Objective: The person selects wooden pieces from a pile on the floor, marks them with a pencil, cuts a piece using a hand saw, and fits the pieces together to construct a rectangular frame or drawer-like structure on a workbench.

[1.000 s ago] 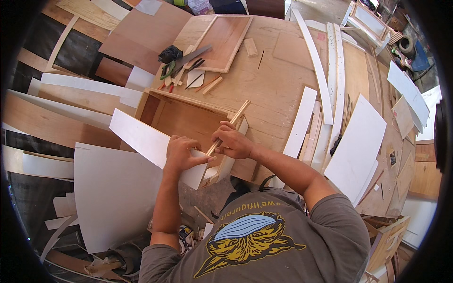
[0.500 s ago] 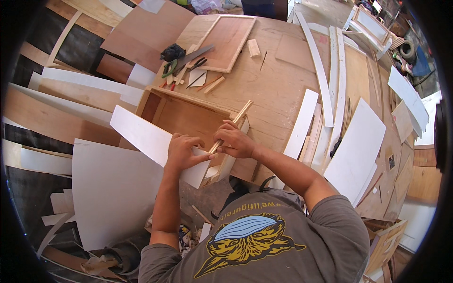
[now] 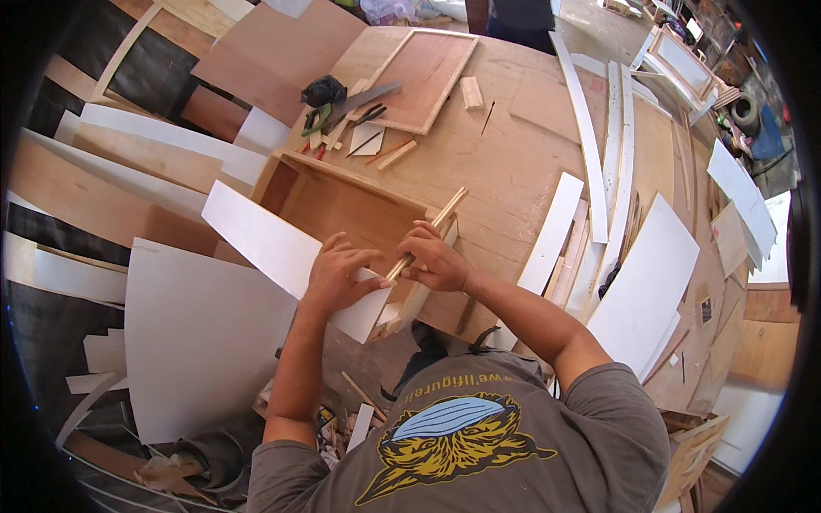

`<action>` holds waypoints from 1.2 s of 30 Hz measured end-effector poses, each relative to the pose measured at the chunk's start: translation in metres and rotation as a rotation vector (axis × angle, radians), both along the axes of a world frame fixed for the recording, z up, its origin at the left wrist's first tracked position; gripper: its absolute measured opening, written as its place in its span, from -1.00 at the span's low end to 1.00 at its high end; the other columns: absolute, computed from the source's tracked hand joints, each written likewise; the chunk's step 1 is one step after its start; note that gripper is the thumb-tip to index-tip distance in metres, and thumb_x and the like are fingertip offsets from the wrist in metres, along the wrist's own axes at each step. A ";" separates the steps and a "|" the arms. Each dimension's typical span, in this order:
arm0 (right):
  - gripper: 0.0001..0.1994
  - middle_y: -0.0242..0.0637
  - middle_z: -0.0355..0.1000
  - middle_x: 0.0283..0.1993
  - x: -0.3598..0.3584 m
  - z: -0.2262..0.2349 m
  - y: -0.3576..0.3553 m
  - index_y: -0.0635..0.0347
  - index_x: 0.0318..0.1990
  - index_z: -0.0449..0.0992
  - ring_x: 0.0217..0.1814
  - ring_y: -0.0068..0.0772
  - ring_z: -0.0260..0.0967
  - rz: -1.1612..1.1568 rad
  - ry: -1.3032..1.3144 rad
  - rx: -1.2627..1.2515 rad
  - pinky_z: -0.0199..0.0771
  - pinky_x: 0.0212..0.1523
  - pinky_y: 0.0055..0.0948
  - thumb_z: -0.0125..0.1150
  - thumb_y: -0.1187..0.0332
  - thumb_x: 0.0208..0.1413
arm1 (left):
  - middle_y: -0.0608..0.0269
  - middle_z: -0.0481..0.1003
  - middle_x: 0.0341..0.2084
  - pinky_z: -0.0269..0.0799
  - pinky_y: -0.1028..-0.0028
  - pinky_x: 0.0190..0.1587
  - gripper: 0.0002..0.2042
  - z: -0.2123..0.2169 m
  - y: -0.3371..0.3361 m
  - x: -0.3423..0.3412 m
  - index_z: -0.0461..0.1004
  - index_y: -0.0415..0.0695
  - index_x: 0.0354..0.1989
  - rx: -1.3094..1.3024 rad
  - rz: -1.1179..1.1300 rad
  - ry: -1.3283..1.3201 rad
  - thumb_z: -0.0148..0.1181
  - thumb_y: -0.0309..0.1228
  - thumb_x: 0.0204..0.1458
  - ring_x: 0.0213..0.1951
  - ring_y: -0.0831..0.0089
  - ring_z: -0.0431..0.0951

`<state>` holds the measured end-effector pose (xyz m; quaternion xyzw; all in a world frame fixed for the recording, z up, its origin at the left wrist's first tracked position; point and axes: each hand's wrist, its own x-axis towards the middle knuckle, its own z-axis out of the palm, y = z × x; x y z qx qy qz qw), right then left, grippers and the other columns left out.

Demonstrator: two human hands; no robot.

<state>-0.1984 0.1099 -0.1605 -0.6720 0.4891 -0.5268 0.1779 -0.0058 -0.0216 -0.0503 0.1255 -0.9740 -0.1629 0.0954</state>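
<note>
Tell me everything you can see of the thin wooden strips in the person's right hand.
The thin wooden strips are pale, straight and narrow, bundled side by side; their exact number is unclear. The right hand grips them, its fingers covering part of their length. They slant from the left hand's thumb tip, at their near end, away and rightward past the open box. Whether they touch its rim can't be told.
</note>
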 end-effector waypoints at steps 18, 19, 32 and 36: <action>-0.59 -0.36 0.47 -0.23 0.011 0.028 0.004 0.06 -0.15 0.57 -0.02 -0.25 0.34 -0.025 0.270 -0.095 0.08 0.34 -0.09 0.30 -0.07 0.07 | 0.22 0.48 -0.56 0.22 0.20 0.13 -0.63 0.004 -0.003 -0.003 0.58 -0.11 -0.52 -0.005 -0.056 -0.031 0.00 -0.19 0.26 -0.32 0.22 0.46; -0.59 -0.35 0.47 -0.22 0.011 0.029 0.003 0.06 -0.15 0.56 -0.02 -0.23 0.34 0.000 0.280 -0.066 0.07 0.36 -0.05 0.30 -0.08 0.07 | 0.22 0.48 -0.56 0.22 0.20 0.12 -0.62 0.003 -0.003 -0.003 0.57 -0.11 -0.52 0.002 -0.050 -0.020 0.00 -0.19 0.26 -0.32 0.21 0.46; -0.58 -0.24 0.43 -0.26 0.018 0.034 -0.001 0.14 -0.19 0.50 -0.06 -0.15 0.32 0.021 0.275 -0.049 0.17 0.27 -0.13 0.23 -0.07 0.14 | 0.25 0.59 -0.50 0.24 0.22 0.13 -0.64 0.003 -0.001 -0.003 0.65 -0.07 -0.46 -0.057 -0.011 -0.091 0.04 -0.16 0.26 -0.28 0.27 0.53; -0.58 -0.24 0.43 -0.25 0.017 0.033 -0.001 0.14 -0.19 0.48 -0.06 -0.14 0.32 0.026 0.283 -0.038 0.18 0.26 -0.13 0.22 -0.08 0.15 | 0.26 0.58 -0.51 0.24 0.23 0.13 -0.64 0.005 0.001 -0.004 0.65 -0.05 -0.47 -0.071 -0.013 -0.087 0.04 -0.17 0.26 -0.28 0.28 0.53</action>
